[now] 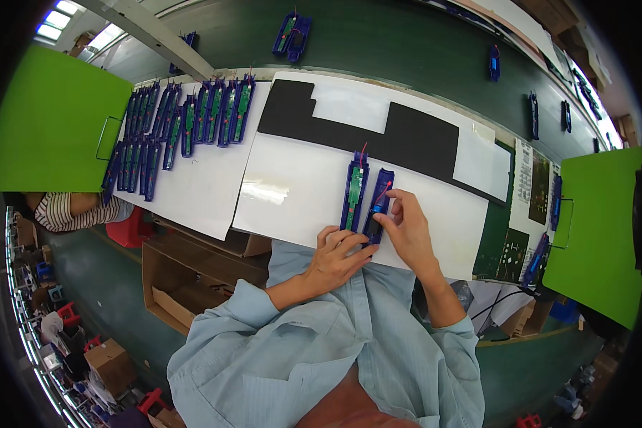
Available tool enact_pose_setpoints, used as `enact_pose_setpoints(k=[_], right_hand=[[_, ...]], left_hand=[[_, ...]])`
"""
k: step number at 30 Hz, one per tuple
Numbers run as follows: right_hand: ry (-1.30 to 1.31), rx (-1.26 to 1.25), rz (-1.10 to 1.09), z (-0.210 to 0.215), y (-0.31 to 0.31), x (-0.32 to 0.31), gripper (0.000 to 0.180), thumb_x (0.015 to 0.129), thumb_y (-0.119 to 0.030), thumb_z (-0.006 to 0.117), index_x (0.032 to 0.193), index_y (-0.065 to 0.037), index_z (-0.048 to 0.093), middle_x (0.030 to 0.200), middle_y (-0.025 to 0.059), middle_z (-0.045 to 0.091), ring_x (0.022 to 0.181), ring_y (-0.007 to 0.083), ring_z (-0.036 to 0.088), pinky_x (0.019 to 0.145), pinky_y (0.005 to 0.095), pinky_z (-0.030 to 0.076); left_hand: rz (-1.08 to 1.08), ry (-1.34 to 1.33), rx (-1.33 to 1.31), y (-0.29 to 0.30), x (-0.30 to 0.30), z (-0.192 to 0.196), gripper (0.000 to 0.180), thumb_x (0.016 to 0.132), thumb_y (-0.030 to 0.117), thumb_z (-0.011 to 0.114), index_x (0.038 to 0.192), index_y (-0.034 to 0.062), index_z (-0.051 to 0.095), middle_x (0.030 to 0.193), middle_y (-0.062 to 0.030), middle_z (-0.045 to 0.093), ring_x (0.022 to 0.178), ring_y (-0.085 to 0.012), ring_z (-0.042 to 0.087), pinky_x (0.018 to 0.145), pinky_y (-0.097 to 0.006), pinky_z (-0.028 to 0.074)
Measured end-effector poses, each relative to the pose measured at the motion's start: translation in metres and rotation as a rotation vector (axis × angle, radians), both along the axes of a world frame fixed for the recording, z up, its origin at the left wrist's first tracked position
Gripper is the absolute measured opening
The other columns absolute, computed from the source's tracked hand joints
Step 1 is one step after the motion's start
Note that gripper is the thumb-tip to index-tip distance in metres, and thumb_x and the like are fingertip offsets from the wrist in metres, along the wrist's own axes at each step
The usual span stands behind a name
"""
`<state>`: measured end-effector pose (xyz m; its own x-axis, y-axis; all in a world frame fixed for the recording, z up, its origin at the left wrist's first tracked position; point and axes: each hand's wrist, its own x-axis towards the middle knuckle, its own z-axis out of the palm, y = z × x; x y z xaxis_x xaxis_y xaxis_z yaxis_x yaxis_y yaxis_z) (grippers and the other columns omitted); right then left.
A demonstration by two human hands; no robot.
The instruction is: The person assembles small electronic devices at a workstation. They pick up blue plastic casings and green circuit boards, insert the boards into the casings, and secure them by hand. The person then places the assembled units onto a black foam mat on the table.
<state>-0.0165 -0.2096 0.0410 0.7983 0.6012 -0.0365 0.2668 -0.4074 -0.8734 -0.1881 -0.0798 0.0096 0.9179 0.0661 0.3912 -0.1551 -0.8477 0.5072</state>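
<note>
Head view: black sheet [422,146] beyond two blue casings [354,194], between green panels [50,121].

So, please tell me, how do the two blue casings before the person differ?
The left casing holds a long green board; the right casing shows a small blue part instead.
The right hand works at the right casing, not the left casing.
Both are long, narrow and dark blue, with red wire visible.

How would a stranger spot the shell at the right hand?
Find the white worktop, then its black mat. Nearer the person, the blue shell lies at the right hand; its left neighbour shows a green board, it shows none.
</note>
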Motion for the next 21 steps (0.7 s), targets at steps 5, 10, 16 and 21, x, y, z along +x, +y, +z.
enact_pose_setpoints(k=[5,10,16,21], right_hand=[[-0.018,0.016,-0.01,-0.006,0.015,0.018,0.02,0.09,-0.014,0.085,0.104,-0.003,0.076,0.089,0.0044,0.055,0.076,0.0155,0.055,0.068,0.0308,0.047],[0.109,0.047,-0.05,-0.017,0.013,0.019,0.022,0.091,-0.01,0.083,0.111,-0.005,0.076,0.091,0.0053,0.057,0.079,0.017,0.057,0.071,0.0316,0.049],[0.021,0.034,0.167,0.001,-0.003,0.001,0.024,0.092,-0.003,0.079,0.116,-0.002,0.074,0.106,0.0101,0.062,0.094,0.0237,0.067,0.085,0.036,0.055],[-0.036,0.064,0.149,-0.003,-0.003,-0.005,0.02,0.093,-0.003,0.077,0.113,-0.003,0.075,0.11,0.011,0.06,0.099,0.0255,0.067,0.086,0.037,0.056]], left_hand=[[-0.001,0.015,-0.019,0.0,0.001,0.004,0.034,0.088,0.023,0.082,0.122,0.0195,0.079,0.126,-0.001,0.066,0.12,-0.0223,0.055,0.112,-0.047,0.034],[-0.002,0.038,-0.08,0.008,0.007,0.011,0.041,0.086,0.024,0.084,0.126,0.0165,0.076,0.131,-0.0039,0.065,0.127,-0.0254,0.056,0.115,-0.05,0.033],[-0.011,0.081,-0.046,0.015,0.014,0.008,0.052,0.083,0.036,0.087,0.128,0.0159,0.072,0.133,-0.0037,0.065,0.133,-0.0236,0.057,0.12,-0.052,0.03],[0.018,0.056,-0.034,0.01,0.016,0.0,0.052,0.082,0.042,0.087,0.126,0.0177,0.074,0.129,-0.0022,0.067,0.13,-0.0221,0.06,0.123,-0.054,0.028]])
